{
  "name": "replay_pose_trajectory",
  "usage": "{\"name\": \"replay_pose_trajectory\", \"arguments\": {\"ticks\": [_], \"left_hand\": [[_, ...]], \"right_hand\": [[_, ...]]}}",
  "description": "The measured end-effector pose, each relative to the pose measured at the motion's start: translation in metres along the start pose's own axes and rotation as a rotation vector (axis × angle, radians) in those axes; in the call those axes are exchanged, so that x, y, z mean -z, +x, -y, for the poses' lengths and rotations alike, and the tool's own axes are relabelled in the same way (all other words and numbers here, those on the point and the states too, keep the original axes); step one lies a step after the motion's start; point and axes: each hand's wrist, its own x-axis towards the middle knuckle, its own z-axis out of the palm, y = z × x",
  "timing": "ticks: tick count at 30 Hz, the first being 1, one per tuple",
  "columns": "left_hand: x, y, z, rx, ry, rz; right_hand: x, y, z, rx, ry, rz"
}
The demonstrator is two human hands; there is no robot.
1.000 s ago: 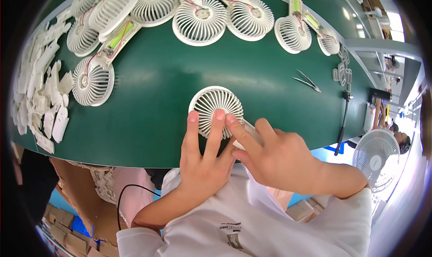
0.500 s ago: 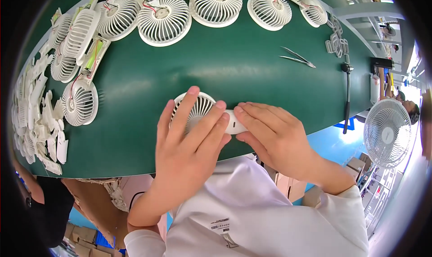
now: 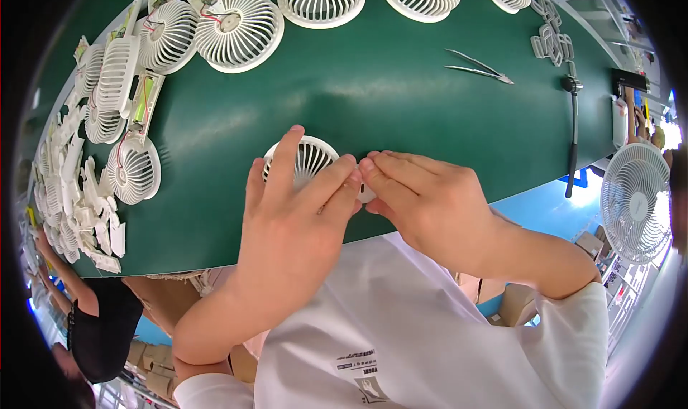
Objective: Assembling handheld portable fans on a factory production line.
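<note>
A white handheld fan [image 3: 313, 153] with a round slatted grille lies low over the green table, near its front edge. Across the grille and the neck, my left hand [image 3: 294, 201] rests with its fingers partly spread, thumb and fingertips gripping the neck. My right hand [image 3: 423, 190] is wrapped round the fan's handle, fingers pressed together and thumb below. Only a short white piece of the handle shows between the two hands; most of it is hidden under my right fingers.
Opened white fan halves [image 3: 240, 31] with batteries and red wires line the far and left sides. White plastic parts [image 3: 93, 205] are heaped at the left edge. Tweezers [image 3: 487, 71] and a black-handled tool [image 3: 572, 137] lie right. A person [image 3: 107, 323] stands at left.
My right hand has moved left and closed further over the handle, hiding more of it. My left hand has stayed on the fan. The whole view has shifted slightly.
</note>
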Motion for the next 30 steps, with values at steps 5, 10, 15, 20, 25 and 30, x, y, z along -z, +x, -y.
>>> {"name": "replay_pose_trajectory", "arguments": {"ticks": [5,10,15,20,25,30], "left_hand": [[0.008,0.000,-0.006,-0.007,0.038,0.026],[0.009,-0.002,0.006,0.077,-0.066,0.101],[-0.006,-0.034,-0.003,0.383,-0.281,-0.202],[-0.011,-0.043,-0.004,0.274,-0.340,-0.277],[-0.013,-0.040,0.011,0.197,-0.412,-0.269],[-0.023,-0.055,0.026,-0.013,-0.340,-0.340]], "right_hand": [[-0.011,-0.009,0.014,-0.002,-0.117,-0.098],[-0.014,-0.011,-0.013,-0.070,0.264,-0.070],[-0.030,-0.030,0.005,-0.108,0.325,-0.294],[-0.010,-0.024,0.014,-0.130,0.383,-0.237],[-0.002,-0.023,0.003,-0.171,0.329,-0.114],[-0.009,-0.035,-0.008,-0.050,0.208,-0.063]]}}
